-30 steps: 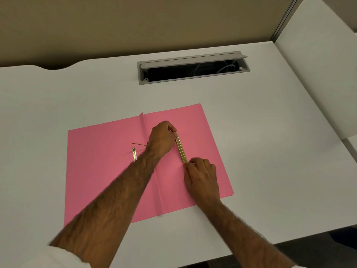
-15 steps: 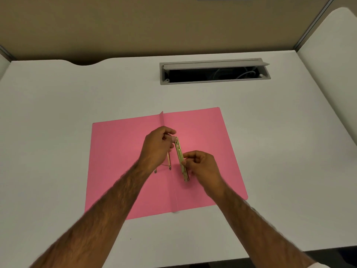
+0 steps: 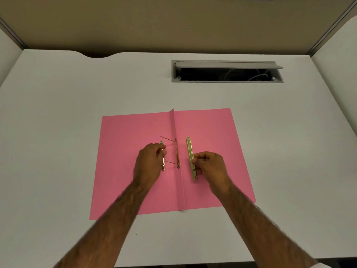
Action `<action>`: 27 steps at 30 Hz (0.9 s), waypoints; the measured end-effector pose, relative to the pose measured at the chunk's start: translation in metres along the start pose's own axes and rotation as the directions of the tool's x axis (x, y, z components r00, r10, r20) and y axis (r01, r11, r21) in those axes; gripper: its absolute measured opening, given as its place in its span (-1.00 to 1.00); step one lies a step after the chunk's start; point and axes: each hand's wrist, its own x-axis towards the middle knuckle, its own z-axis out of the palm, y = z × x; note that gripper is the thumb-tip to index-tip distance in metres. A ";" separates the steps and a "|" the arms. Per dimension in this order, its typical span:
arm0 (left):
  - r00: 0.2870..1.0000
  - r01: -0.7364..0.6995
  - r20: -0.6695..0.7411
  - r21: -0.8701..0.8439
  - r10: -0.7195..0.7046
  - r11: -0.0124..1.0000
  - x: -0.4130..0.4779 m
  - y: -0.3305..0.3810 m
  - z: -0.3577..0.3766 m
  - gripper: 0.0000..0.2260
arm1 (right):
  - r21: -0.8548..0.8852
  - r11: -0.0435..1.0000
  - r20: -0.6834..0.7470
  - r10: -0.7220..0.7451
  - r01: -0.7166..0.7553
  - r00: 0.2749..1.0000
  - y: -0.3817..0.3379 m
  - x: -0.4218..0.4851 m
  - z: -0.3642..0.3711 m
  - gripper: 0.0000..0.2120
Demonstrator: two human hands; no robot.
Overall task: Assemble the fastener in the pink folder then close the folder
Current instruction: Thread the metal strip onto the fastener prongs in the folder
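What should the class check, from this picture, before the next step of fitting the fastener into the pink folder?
1. Pink folder lies open and flat on the desk: ok.
2. Pronged base sits at the spine fold, both prongs exposed: ok.
3. Right hand pinches the slotted gold bar: ok.
4. Left hand grips the small gold strip: ok.
5. Bar's holes lined up over the prongs: not ok, bar is off to the right.
6. Prongs straight: cannot tell.

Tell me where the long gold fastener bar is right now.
In the head view the gold fastener bar is over the right half of the open pink folder, just right of the centre crease, pinched by the right hand.
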 end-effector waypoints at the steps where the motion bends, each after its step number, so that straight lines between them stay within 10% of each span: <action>1: 0.997 0.071 -0.006 -0.073 -0.072 0.995 0.001 0.002 0.001 -0.77 | -0.001 1.000 0.000 0.004 -0.004 1.000 0.000 0.001 0.000 -0.90; 12: 0.944 -0.291 0.229 0.244 0.236 0.925 0.013 0.008 0.009 -0.70 | -0.049 0.998 0.007 0.032 -0.032 0.999 -0.003 0.003 0.001 -0.90; 27: 0.920 -0.332 0.353 0.476 0.169 0.814 0.004 0.019 0.021 -0.54 | 0.037 0.998 0.054 0.044 -0.046 0.998 -0.031 0.000 0.007 -0.91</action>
